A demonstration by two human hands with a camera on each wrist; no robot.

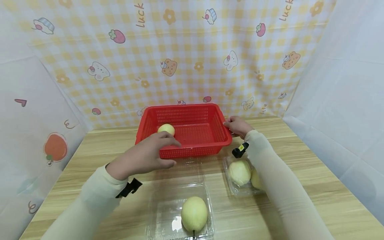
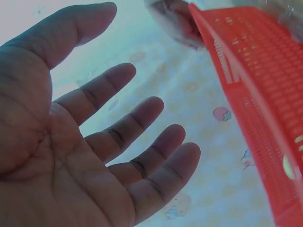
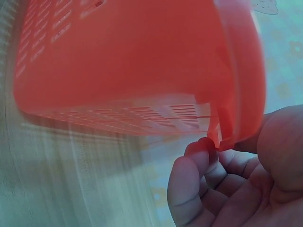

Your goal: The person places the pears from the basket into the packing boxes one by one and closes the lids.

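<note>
A red slotted basket (image 1: 192,110) stands at the back of the wooden table, with one pale yellow fruit (image 1: 166,129) inside near its left front. My left hand (image 1: 150,155) hovers open over the basket's front rim, fingers spread and holding nothing; the left wrist view shows its bare palm (image 2: 71,161) beside the basket wall (image 2: 255,94). My right hand (image 1: 237,126) grips the basket's right rim (image 3: 232,118), fingers curled under the lip (image 3: 199,189).
An open clear clamshell box (image 1: 168,216) in front holds one yellow fruit (image 1: 194,213). A second clear box (image 1: 237,190) under my right forearm holds two fruits (image 1: 239,171). Patterned cloth walls close in the back and both sides.
</note>
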